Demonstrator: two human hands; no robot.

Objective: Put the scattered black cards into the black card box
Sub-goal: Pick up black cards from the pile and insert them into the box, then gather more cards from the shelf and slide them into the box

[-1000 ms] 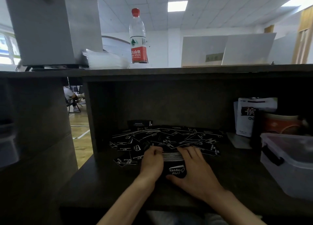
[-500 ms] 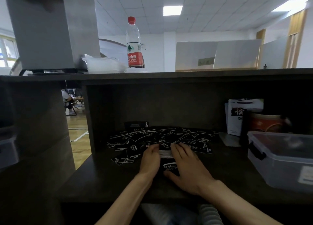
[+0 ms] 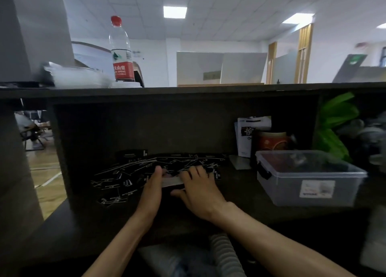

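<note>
- Left of the clear plastic lidded tub, my left hand and right hand press a squared stack of black cards.
- Many scattered black cards remain unboxed; small black card box sits behind them.

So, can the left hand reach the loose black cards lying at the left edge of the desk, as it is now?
Probably yes. The left hand lies beside the gathered stack, and the loose black cards lie just to its left on the open desk, with nothing between them.
</note>
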